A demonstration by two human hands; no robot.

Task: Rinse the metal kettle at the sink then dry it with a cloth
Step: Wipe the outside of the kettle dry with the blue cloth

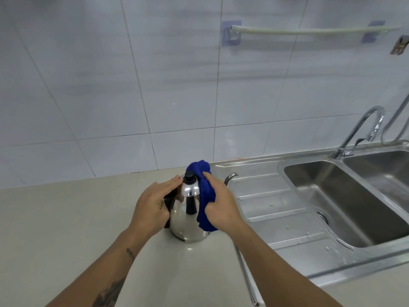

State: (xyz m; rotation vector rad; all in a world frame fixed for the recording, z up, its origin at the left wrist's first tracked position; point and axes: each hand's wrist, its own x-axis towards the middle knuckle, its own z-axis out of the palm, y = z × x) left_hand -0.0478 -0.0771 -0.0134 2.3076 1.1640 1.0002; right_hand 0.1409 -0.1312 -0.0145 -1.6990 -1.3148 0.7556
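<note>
The metal kettle (189,214) stands upright on the counter (66,218), just left of the sink (332,196), so we look to be in the drying stage; the left hand (155,203) wraps the dark handle (168,201) on the kettle's left side, fingertips reaching the lid; the right hand (218,203) presses the blue cloth (204,196) flat against the right flank, fingers fairly straight, thumb curled on the fabric; the spout (230,177) pokes out behind that hand. The risk, as I read it: polished steel is likely slick, so a hard wipe could skate or tip the kettle toward the drainboard (276,211); the cloth could also snag the spout.
</note>
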